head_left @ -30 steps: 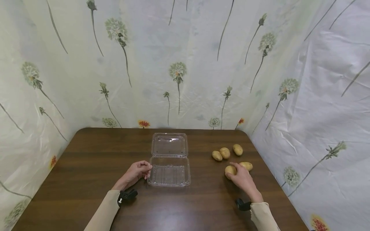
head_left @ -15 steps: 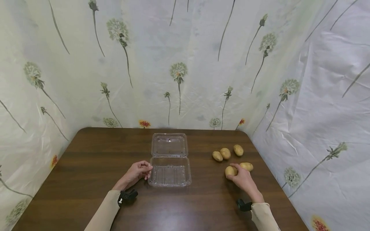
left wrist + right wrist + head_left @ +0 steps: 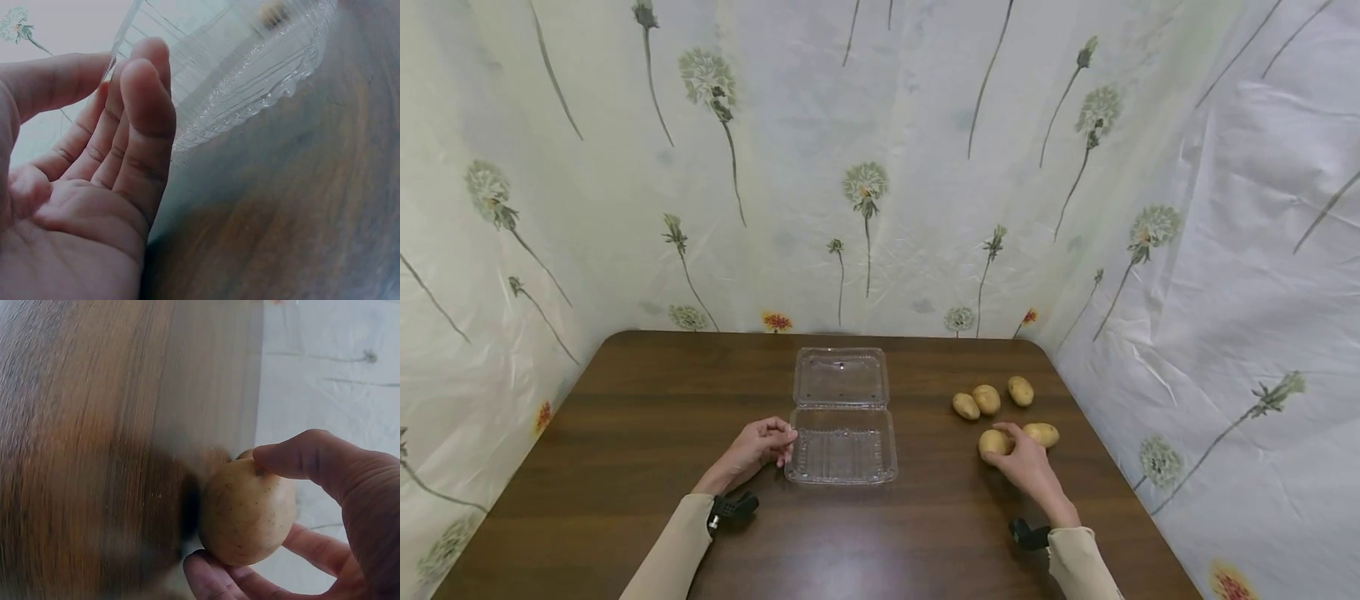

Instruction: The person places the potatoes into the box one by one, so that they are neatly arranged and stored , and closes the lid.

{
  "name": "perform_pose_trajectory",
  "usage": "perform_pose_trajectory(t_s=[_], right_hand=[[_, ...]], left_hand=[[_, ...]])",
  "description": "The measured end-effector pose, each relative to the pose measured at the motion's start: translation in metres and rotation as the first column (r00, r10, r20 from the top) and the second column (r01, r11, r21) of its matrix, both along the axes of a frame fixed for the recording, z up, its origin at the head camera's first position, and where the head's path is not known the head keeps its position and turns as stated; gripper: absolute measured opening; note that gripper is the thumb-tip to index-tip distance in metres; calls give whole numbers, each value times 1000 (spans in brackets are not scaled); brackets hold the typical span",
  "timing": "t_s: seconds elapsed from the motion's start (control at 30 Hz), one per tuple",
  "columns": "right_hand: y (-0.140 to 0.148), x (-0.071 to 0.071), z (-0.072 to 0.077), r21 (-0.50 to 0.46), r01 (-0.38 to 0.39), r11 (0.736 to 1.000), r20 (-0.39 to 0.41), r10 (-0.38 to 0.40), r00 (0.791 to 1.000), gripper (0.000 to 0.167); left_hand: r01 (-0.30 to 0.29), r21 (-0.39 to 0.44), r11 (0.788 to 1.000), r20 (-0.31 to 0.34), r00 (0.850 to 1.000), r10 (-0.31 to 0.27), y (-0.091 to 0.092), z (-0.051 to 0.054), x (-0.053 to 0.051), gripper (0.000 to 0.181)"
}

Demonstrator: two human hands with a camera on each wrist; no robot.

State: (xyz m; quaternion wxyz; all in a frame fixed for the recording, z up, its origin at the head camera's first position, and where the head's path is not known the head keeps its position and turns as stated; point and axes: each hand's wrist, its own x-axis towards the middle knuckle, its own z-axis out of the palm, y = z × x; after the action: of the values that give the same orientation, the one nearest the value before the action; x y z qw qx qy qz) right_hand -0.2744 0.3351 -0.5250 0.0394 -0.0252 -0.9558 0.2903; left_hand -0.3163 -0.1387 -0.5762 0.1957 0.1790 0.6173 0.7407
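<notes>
A clear plastic box (image 3: 841, 457) lies with its lid laid back on the table. My left hand (image 3: 751, 452) pinches the box's left rim between thumb and fingers; in the left wrist view the thumb and fingers of that hand (image 3: 87, 169) meet at the clear edge (image 3: 122, 37). At the right, my right hand (image 3: 1032, 468) grips a round potato (image 3: 993, 445) between thumb and fingertips. The right wrist view has this potato (image 3: 247, 512) between the thumb and fingers of the hand (image 3: 350, 519), with a dark shadow beside it on the table.
An oblong potato (image 3: 1042, 434) lies just behind the right hand. Farther back are two potatoes close together (image 3: 966, 407) and one apart (image 3: 1020, 391). The brown table (image 3: 685, 392) ends at a flower-patterned curtain (image 3: 917, 208).
My right hand has shifted slightly left with the round potato, widening the space to the oblong one. The left hand keeps its hold on the box's rim.
</notes>
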Motion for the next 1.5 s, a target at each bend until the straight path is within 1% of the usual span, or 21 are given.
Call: perform_pose_trajectory(t_s=[0.13,0.4,0.57,0.7,0.83,0.93,1.03,1.2,1.43,1.5], right_hand=[[-2,0,0,-8,-11,1000,-4,11,1000,56],[-4,-1,3,-22,-12,1000,-13,12,1000,55],[-5,-1,5,-37,-16,999,-20,15,1000,55],[-8,-2,4,-58,-15,998,-21,14,1000,55],[-10,-3,4,-74,-13,997,-48,9,999,54],[-13,-4,4,-102,-10,995,-70,3,998,54],[-16,-6,5,-142,-22,990,-75,12,997,54],[-21,-8,7,-198,-32,980,-63,19,998,53],[-28,-12,11,-259,-33,965,-46,22,999,54],[-30,-13,12,-268,-34,963,-43,23,999,54]], left_hand=[[-5,-3,1000,1,1000,5,1,1,0,13],[-20,-3,1000,13,1000,20,1,3,0,10],[-25,-10,1000,21,999,25,1,3,1,9],[-24,0,1000,28,999,24,2,2,2,8],[-21,16,1000,22,1000,21,2,0,2,7],[-21,19,1000,17,1000,21,2,0,2,6],[-17,22,1000,10,1000,17,2,-1,2,6],[-12,21,1000,-9,1000,12,2,-2,2,7],[-26,8,1000,7,1000,26,2,0,0,9],[-23,1,1000,-2,1000,23,1,-1,-1,9]])
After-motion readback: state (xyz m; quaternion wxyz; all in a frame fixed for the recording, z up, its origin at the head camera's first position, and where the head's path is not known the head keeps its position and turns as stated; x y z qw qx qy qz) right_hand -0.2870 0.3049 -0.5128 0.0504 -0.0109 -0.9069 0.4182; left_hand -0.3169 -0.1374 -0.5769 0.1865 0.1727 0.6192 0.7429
